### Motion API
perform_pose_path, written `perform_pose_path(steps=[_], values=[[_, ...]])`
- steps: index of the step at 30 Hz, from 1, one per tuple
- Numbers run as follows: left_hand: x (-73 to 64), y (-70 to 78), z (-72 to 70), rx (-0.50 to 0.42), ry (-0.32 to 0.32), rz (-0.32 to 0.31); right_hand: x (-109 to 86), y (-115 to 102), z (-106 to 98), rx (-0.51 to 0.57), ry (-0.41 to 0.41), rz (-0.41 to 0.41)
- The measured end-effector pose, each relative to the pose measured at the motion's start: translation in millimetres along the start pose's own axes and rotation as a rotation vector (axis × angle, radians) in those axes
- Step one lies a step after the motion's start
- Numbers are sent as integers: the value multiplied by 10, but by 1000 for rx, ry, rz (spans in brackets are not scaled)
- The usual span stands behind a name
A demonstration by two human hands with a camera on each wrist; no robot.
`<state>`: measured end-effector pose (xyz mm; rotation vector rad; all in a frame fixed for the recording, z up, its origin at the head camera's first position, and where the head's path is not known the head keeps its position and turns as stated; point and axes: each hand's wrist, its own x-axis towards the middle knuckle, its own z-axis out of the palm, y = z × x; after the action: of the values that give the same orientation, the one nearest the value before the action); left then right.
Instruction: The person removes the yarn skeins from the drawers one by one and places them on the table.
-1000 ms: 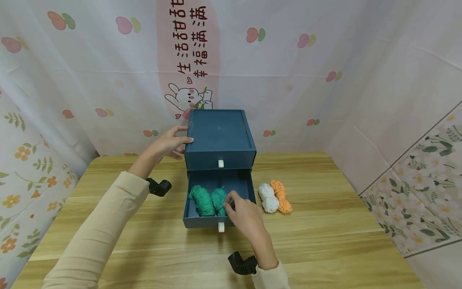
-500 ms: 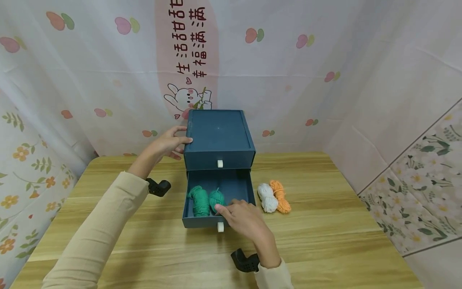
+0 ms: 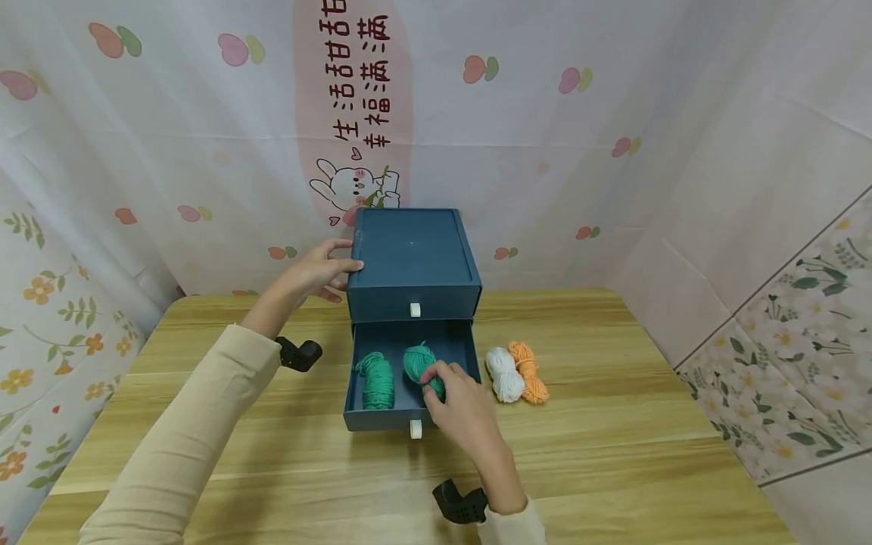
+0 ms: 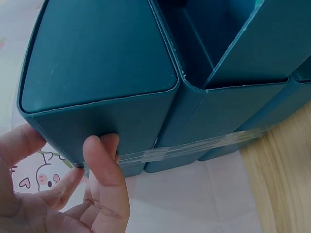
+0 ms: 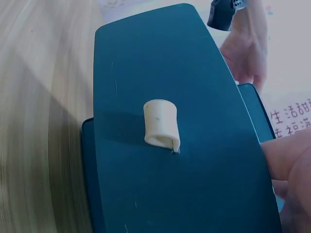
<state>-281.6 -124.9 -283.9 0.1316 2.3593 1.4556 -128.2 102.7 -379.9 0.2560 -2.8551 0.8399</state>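
Note:
A blue drawer cabinet (image 3: 415,253) stands at the back of the table, its lower visible drawer (image 3: 364,420) pulled out. My left hand (image 3: 315,272) rests on the cabinet's left side, thumb on the top edge; in the left wrist view its fingers (image 4: 109,179) touch the wall. Inside the drawer lie two green yarn skeins: the left one (image 3: 378,382) is on its own, and the right one (image 3: 417,360) sits under my right hand (image 3: 463,409). Thumb and forefinger pinch that skein, partly hiding it. The right wrist view shows the drawer front's white pull tab (image 5: 161,124).
Right of the drawer, a white yarn skein (image 3: 505,376) and an orange yarn skein (image 3: 529,371) lie side by side on the wooden table (image 3: 613,424). A printed curtain (image 3: 531,174) hangs close behind the cabinet. Clear tape (image 4: 194,148) runs across the cabinet's side.
The right green skein has shifted to the right, leaving a gap beside the left one. My right hand has loosened and pinched it anew. The left hand has stayed put.

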Motion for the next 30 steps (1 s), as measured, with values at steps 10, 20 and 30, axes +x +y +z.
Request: perform_pose_path(steps=[10,20,30], values=[[-3,-3,3,4,6,2,-61,105,-169,450,225,-14],[10,-6,11,0,13,-5,-116,582,-491,795,452,105],[8,-3,0,5,3,-9,-141,1191,-624,578,558,424]])
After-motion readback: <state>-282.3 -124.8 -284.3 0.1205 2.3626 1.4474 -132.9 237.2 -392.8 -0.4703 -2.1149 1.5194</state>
